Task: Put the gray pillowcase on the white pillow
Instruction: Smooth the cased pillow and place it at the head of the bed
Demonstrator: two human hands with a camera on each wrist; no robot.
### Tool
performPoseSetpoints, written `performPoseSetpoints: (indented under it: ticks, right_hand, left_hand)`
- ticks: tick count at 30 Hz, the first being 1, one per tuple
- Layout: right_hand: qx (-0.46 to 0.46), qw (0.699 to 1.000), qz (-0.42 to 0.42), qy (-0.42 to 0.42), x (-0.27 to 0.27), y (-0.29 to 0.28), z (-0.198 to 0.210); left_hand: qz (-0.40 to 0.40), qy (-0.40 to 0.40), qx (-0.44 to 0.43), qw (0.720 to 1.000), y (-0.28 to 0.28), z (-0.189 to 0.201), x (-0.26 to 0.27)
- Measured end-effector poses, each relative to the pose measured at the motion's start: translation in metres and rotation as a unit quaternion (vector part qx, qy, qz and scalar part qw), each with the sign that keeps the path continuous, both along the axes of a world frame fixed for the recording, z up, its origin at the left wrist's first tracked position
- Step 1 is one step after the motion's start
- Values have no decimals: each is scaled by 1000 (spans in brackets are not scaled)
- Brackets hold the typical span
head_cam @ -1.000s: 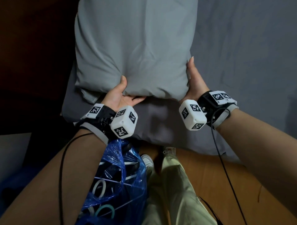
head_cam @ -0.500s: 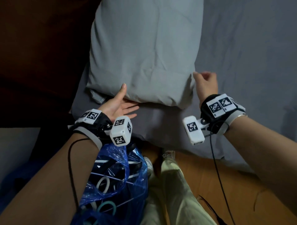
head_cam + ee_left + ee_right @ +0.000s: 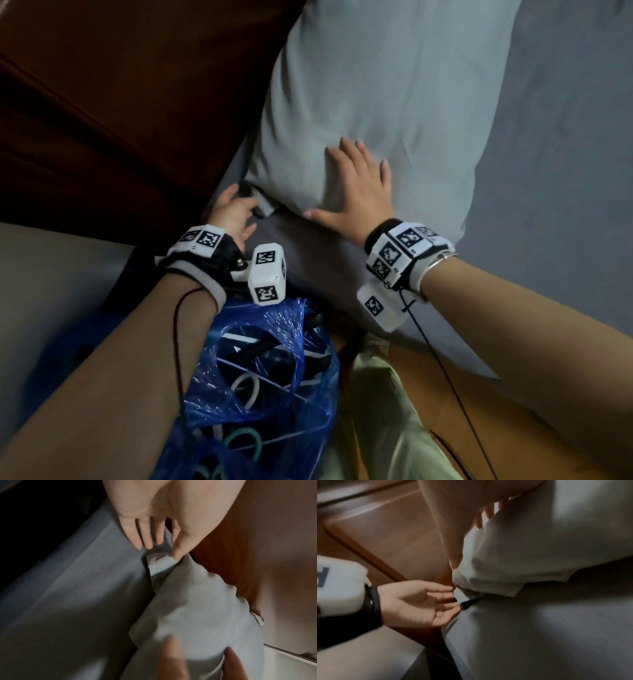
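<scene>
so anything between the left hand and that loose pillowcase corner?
Nothing visible. The left hand is already at the loose corner of the pillowcase, fingertips touching it, while the right hand presses flat on top.

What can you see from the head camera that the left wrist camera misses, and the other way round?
Only the head view shows the blue plastic bag, both wrist bands and the whole right hand spread flat on the pillow. Only the left wrist view shows up close the left hand with fingers straight, its thumb touching the folded corner flap. Both show the gray pillowcase covering the pillow, the gray sheet and the brown wooden board.
</scene>
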State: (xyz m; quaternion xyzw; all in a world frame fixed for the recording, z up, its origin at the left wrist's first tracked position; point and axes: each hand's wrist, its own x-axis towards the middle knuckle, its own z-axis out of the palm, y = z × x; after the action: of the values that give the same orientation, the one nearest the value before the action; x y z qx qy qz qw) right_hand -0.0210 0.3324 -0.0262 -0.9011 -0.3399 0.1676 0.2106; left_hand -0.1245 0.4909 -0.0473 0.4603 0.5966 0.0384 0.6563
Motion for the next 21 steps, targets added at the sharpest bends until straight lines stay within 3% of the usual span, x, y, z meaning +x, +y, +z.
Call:
performPoseSetpoints:
  ticks: [4,7,10,15,21]
  right_hand:
    - [-113,989,7,-93,-3,8,-24]
    - [-83,977,-58,-188,4,16,-27]
    - [-75,988,-38,-132,17,16,-9]
    - [-65,995,-22,-74,30,8,29]
    - [-57,997,-31,-43,30,-3,44]
  left_hand:
    - [11,-21,-28,999,-2,-6,12]
    - [23,-18,-15,999,-1,-7,14]
    - [28,-13,3,1000,-2,-5,10]
    - [-26,-19,-47,998,-35,5,15]
    - [-62,13,16,998,-41,3,38]
